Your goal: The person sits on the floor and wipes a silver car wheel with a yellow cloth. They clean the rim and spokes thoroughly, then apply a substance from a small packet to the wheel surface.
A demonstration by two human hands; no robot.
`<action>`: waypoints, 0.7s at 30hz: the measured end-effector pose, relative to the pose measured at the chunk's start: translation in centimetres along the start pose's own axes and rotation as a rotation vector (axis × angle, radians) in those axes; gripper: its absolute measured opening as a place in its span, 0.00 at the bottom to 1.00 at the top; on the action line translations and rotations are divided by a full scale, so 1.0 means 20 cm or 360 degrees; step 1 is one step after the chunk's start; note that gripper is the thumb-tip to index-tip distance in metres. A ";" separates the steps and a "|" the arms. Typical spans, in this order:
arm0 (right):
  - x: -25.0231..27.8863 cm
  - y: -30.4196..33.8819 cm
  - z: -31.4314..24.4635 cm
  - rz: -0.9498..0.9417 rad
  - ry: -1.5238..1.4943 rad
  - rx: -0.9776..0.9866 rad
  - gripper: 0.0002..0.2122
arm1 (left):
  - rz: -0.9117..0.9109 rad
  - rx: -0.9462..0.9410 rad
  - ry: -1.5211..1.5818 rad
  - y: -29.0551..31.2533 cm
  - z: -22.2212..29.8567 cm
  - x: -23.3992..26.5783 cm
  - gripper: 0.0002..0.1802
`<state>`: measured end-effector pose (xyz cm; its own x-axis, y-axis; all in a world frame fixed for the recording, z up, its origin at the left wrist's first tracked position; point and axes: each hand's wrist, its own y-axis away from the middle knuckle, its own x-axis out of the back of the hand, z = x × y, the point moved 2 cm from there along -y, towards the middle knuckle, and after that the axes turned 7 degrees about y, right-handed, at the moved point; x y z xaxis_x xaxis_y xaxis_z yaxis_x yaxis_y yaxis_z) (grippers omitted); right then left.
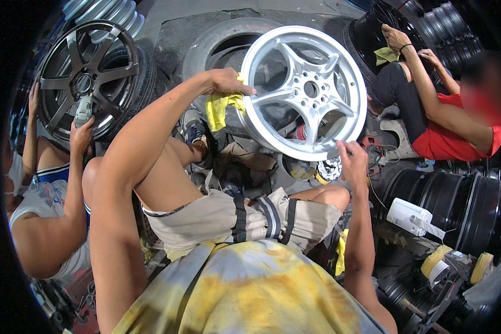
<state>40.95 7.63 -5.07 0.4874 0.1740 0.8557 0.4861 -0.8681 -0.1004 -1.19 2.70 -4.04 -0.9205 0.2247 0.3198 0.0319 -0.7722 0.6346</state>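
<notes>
A silver alloy wheel rim [313, 118] with several spokes tilts in front of me, over a tyre. My left hand [229, 82] is closed on its left edge, the thumb over the lip. A yellow cloth [220, 109] hangs from under that hand, against the rim's outer side. My right hand [353, 161] is at the lower right edge of the rim, with fingertips and thumb pinched on the lip. Part of the rim's back is hidden.
The tyre [201, 50] lies on the floor behind the rim. At left, a person holds a grey-green handheld tool [84, 110] against a dark wheel [57, 83]. At right, a person in a red shirt [456, 136] handles a black rim. Black rims [456, 203] and a white container [407, 216] stand nearby.
</notes>
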 end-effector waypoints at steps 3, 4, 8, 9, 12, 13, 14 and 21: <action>0.01 0.08 -0.07 -0.0284 0.0212 0.0125 0.14 | 0.0026 0.0035 -0.0030 -0.03 -0.01 0.00 0.34; 0.02 0.08 -0.07 -0.0282 0.0245 0.0153 0.14 | 0.0060 0.0062 -0.0084 -0.04 0.00 0.00 0.33; 0.06 0.07 0.00 -0.0348 0.0293 0.0229 0.20 | 0.0140 0.0031 -0.0123 -0.02 0.03 0.01 0.33; 0.07 0.07 0.00 -0.0391 0.0301 0.0271 0.20 | 0.0169 0.0015 -0.0169 -0.03 0.02 0.02 0.33; 0.10 0.06 -0.02 -0.0432 0.0551 0.0435 0.23 | 0.0228 -0.0025 -0.0260 -0.06 0.04 0.02 0.31; 0.10 0.04 -0.01 -0.0414 0.0645 0.0480 0.23 | 0.0237 -0.0028 -0.0259 -0.06 0.05 0.02 0.30; 0.10 0.02 0.00 -0.0389 0.0741 0.0522 0.24 | 0.0248 -0.0036 -0.0260 -0.05 0.06 0.02 0.30; 0.01 -0.05 -0.02 -0.0414 0.0806 0.0743 0.17 | 0.0372 0.0015 -0.0183 -0.06 0.07 -0.01 0.28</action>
<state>40.30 8.33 -4.66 -0.0255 0.0131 0.9996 0.8537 -0.5199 0.0285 -0.62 4.45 -3.97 -0.8373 0.1072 0.5361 0.2428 -0.8056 0.5403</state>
